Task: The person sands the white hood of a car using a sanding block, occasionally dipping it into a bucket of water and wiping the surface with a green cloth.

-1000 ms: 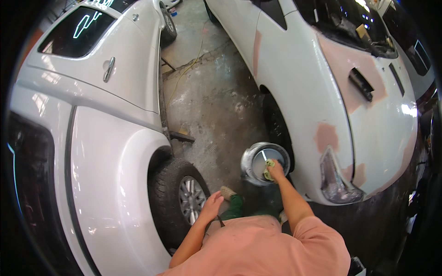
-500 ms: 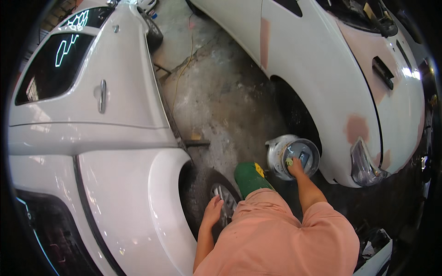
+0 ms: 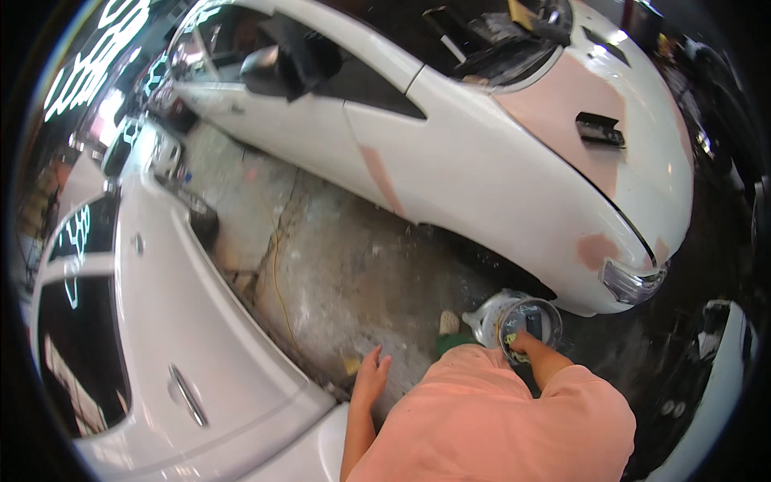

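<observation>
- Head view: your two hands are well apart, the right at the bucket, the left out over the floor point(image 3: 321, 273).
- Your right hand point(image 3: 522, 344) is closed around a yellow-green wad point(image 3: 511, 341); whether that is cloth or sponge is too small to tell.
- You have that wad at the near side of the bucket point(image 3: 487, 318), within the rim's outline; whether it touches the greyish contents, you cannot tell from this angle.
- The bucket, silvery on the outside, stands on the floor just beside the front wheel opening of the white car point(image 3: 482, 177).
- Your left hand point(image 3: 370, 376) is empty, fingers loosely spread, near a small yellowish block point(image 3: 352, 365) and the pale vehicle point(image 3: 241, 402) on your left.
- Ahead of you, a yellow cord point(image 3: 281, 299) runs along the floor between the two vehicles.
- The white car on your right carries pinkish patches; a black part point(image 3: 601, 130) sits on its hood, behind the headlight point(image 3: 630, 283).
- Your beige shoe point(image 3: 449, 322) shows just left of the bucket, below your pink shirt point(image 3: 490, 410).
- At your far right lies a pale curved panel point(image 3: 723, 373).
</observation>
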`<action>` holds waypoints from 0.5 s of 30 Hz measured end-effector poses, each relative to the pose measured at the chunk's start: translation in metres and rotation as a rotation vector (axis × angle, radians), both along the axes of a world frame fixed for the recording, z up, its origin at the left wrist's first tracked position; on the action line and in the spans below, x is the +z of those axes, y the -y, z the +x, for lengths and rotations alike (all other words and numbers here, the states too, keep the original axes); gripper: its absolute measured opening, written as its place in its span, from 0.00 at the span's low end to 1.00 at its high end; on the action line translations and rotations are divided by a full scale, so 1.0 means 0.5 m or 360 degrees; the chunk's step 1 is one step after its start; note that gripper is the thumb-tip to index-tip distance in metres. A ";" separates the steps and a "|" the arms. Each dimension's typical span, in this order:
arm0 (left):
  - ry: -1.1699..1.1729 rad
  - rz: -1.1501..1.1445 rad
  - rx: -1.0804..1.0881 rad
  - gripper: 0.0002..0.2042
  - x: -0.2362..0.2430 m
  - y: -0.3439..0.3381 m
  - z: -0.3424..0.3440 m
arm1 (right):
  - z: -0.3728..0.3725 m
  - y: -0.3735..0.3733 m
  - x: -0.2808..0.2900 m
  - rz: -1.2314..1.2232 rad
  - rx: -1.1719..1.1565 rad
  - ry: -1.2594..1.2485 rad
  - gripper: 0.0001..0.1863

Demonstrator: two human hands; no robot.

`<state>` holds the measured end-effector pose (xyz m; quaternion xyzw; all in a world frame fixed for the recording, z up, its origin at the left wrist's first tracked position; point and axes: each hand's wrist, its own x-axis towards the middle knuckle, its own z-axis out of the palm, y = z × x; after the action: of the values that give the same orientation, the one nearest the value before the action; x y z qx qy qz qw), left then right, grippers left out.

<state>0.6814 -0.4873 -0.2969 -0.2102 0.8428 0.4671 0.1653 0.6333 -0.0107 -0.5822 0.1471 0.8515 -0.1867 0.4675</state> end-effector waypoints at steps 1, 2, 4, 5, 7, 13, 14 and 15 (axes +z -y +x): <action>-0.0031 -0.0011 -0.0081 0.29 0.011 0.012 -0.061 | -0.009 0.008 0.014 -0.0003 -0.0049 0.0072 0.50; -0.0034 -0.0035 -0.0161 0.28 0.042 0.013 -0.122 | -0.016 0.022 0.033 -0.0010 -0.0107 0.0146 0.51; -0.0123 -0.0083 -0.0283 0.28 0.069 0.026 -0.214 | -0.043 0.059 0.096 -0.0101 -0.0286 0.0240 0.52; -0.0169 -0.0074 -0.0333 0.28 0.069 0.021 -0.254 | -0.061 0.053 0.122 -0.0119 -0.0368 0.0285 0.52; -0.0253 -0.0033 -0.0468 0.26 0.073 0.013 -0.328 | -0.045 0.058 0.118 0.0027 -0.0605 0.0113 0.53; -0.0342 0.0140 -0.1044 0.22 0.144 -0.040 -0.555 | -0.034 0.099 0.171 0.0240 -0.1359 -0.0145 0.48; -0.0351 0.0202 -0.1143 0.22 0.166 -0.057 -0.596 | -0.020 0.112 0.185 0.0265 -0.1520 -0.0183 0.46; -0.0371 0.0245 -0.1253 0.21 0.192 -0.072 -0.643 | -0.022 0.139 0.207 0.0271 -0.1691 -0.0234 0.43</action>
<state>0.3600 -0.4512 -0.2008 0.1954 0.8345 0.4506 0.2499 0.6223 -0.0800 -0.4789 0.5810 0.7026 -0.3375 0.2343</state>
